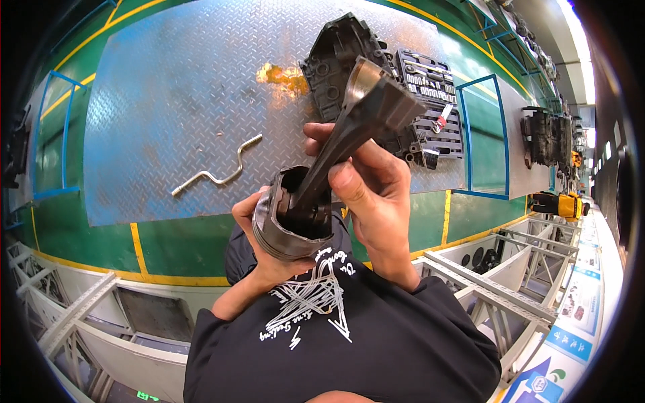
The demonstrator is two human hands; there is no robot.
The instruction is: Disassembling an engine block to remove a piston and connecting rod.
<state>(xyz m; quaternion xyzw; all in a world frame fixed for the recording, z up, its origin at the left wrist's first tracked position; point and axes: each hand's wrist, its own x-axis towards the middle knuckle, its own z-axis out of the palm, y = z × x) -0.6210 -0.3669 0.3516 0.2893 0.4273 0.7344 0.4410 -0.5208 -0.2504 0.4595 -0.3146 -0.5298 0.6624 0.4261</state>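
Observation:
My left hand is wrapped round a grey metal piston from below, its hollow skirt side facing up. A dark connecting rod rises out of the piston, slanting up and to the right. My right hand grips the rod's shank between thumb and fingers. The rod's big end shows a shiny, curved bearing surface. The joint inside the piston is mostly in shadow. Both parts are held up in front of my chest, near the table's edge.
A blue-grey tread-plate table lies ahead, with a cranked metal speed brace on its left part. At right are a dark engine casing and an opened socket tool case. Blue-framed stands flank the table. A person in yellow and black is far right.

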